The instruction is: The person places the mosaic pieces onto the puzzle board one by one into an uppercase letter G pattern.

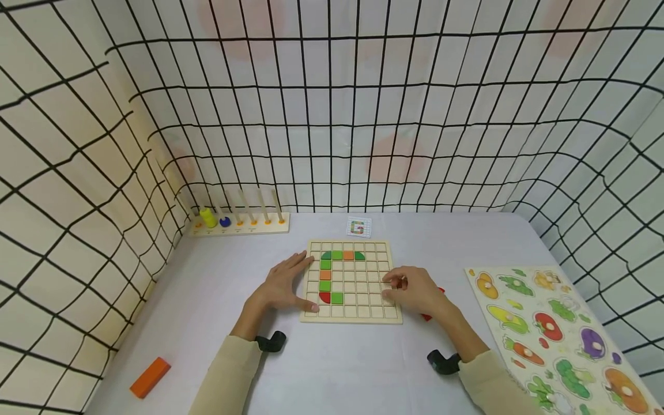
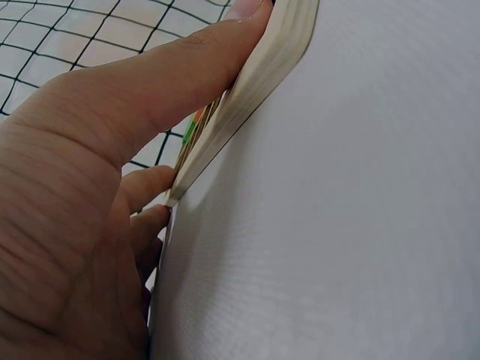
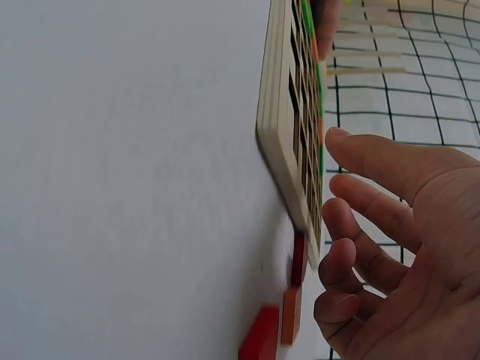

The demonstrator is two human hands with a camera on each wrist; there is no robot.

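A pale wooden grid board (image 1: 359, 286) lies flat on the white table, with green, orange and red tiles set in its cells. They form a row near the top, a column down the left and a short turn at the bottom, where a red rounded tile (image 1: 324, 298) sits beside a green square (image 1: 337, 298). My left hand (image 1: 282, 285) rests at the board's left edge, thumb and fingers spread. Over the right edge hovers my right hand (image 1: 415, 288), fingers loosely bent with nothing between them. Red pieces (image 3: 259, 334) and an orange piece (image 3: 291, 316) lie beside the board, below this hand.
Behind the board lies a small pattern card (image 1: 359, 227). A peg stand (image 1: 270, 226) with yellow and blue pieces is at the back left. An orange block (image 1: 150, 377) lies front left, a vegetable puzzle board (image 1: 510, 297) at right. Black netting (image 1: 332, 124) surrounds the table.
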